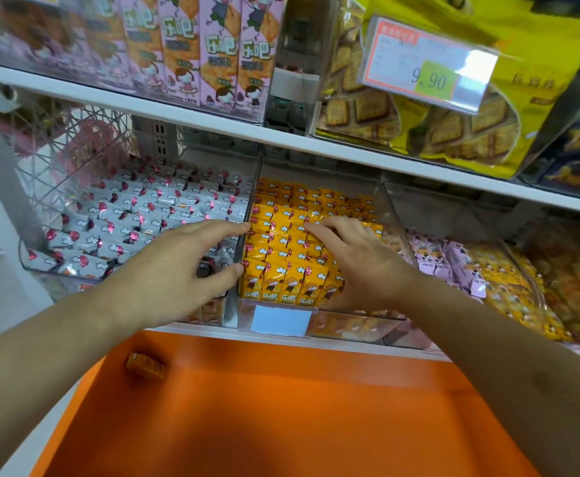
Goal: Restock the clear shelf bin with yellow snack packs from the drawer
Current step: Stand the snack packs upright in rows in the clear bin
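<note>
The clear shelf bin (pixel 390 215) in the middle of the lower shelf is packed with rows of yellow snack packs (pixel 283 266). My right hand (pixel 357 256) lies on top of the packs with its fingers spread and pressing down. My left hand (pixel 185 266) hovers open over the bin's left wall, fingertips at the divider and thumb touching the front-left packs. Below, the orange drawer (pixel 264 407) is pulled out, with one yellow pack (pixel 145 365) lying in its far left corner.
A clear bin of white-and-red packs (pixel 137 215) sits to the left, and bins of pink and yellow packs (pixel 453 259) to the right. Pink boxes (pixel 185 46) and cracker bags (pixel 419 125) fill the upper shelf behind a price tag (pixel 429 67).
</note>
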The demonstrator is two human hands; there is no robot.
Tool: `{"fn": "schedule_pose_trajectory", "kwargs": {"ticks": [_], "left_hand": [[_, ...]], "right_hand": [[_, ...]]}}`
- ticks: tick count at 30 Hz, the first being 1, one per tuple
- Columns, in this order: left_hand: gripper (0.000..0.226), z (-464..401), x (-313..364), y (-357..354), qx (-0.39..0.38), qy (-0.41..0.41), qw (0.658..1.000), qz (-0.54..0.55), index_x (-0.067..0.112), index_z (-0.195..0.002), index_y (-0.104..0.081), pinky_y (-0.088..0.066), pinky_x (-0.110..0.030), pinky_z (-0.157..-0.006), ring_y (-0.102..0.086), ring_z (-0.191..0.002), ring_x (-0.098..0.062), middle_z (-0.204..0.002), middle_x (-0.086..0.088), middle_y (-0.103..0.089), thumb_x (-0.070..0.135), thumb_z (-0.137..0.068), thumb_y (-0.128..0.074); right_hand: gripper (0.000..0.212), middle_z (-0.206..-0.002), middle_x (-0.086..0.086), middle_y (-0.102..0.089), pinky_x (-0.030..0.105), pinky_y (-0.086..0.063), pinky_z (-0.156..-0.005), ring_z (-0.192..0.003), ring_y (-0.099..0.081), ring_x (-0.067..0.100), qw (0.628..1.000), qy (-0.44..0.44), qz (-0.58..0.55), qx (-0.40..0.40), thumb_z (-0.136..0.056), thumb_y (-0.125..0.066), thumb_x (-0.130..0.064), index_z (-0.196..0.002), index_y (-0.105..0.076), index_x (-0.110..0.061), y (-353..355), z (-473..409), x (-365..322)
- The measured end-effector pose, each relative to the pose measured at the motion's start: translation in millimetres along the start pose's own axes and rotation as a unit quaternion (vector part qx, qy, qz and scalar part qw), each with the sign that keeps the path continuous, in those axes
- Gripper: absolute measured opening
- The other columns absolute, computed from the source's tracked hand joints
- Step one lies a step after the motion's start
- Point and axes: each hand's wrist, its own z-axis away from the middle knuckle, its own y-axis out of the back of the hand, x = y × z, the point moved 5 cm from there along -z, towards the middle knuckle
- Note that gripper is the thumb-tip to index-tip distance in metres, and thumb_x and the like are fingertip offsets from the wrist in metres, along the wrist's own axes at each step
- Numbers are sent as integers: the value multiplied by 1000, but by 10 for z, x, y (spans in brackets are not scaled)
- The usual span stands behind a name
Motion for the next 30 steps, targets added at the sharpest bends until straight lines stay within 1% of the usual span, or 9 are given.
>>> {"fn": "schedule_pose_trajectory", "kwargs": {"ticks": [5,9,11,13,16,19,23,28,30], "left_hand": [[60,-3,-14,-10,2,2,1000,-3,45,-152,-40,-36,-27,-112,-42,-142,-5,-156,20,-45,53,-96,-59],[60,-4,-21,-27,3,1,1000,-5,45,-153,-40,-36,-26,-110,-43,-142,-6,-156,20,-45,54,-96,-59],[61,-5,-30,-29,2,1,1000,-3,46,-152,-40,-37,-28,-111,-43,-143,-7,-156,19,-45,55,-95,-59],[61,-6,-34,-24,2,-1,1000,-3,46,-152,-41,-39,-30,-112,-44,-142,-7,-156,19,-46,56,-95,-59],[60,-1,-39,-24,3,-3,1000,-3,47,-152,-41,-39,-31,-112,-44,-142,-7,-155,19,-47,56,-95,-59],[60,4,-33,-19,6,-3,1000,-6,48,-151,-41,-38,-32,-113,-45,-141,-8,-155,17,-48,56,-95,-58],[61,2,-32,-30,5,3,1000,-13,47,-152,-40,-38,-32,-113,-45,-141,-10,-156,16,-47,54,-95,-59],[61,4,-24,-28,7,1,1000,-17,47,-152,-40,-38,-34,-114,-44,-142,-10,-156,15,-47,54,-95,-60],[61,7,-17,-24,7,1,1000,-19,47,-152,-40,-38,-34,-113,-44,-142,-10,-156,15,-47,54,-95,-60]], "right_hand": [[128,-149,3,-38,40,-44,-108,-131,-41,23,998,4,58,10,-62,-82,-75,-162,-20,-25,-10,51,3],[123,-148,3,-42,43,-47,-106,-132,-45,25,995,13,94,19,-64,-77,-80,-160,-26,-23,-6,53,-40],[123,-150,3,-40,45,-46,-109,-135,-43,25,995,14,95,13,-65,-76,-80,-161,-24,-24,1,59,-38],[128,-152,3,-38,43,-45,-110,-136,-41,24,997,14,80,-4,-63,-80,-78,-162,-19,-24,24,73,-8],[133,-151,2,-37,41,-47,-107,-132,-42,22,995,15,93,-27,-60,-82,-78,-163,-16,-25,84,113,66],[127,-146,2,-42,46,-48,-106,-127,-47,24,993,6,117,-19,-61,-77,-83,-160,-21,-26,85,142,100],[121,-146,0,-44,51,-48,-105,-129,-50,25,991,-11,129,-13,-63,-71,-87,-156,-23,-27,27,133,76],[123,-148,2,-44,52,-46,-108,-131,-49,26,990,-17,141,-4,-64,-71,-87,-158,-21,-26,28,175,68],[127,-148,3,-44,49,-45,-110,-132,-49,26,990,-11,143,-8,-63,-73,-86,-160,-18,-24,33,177,77]]}}
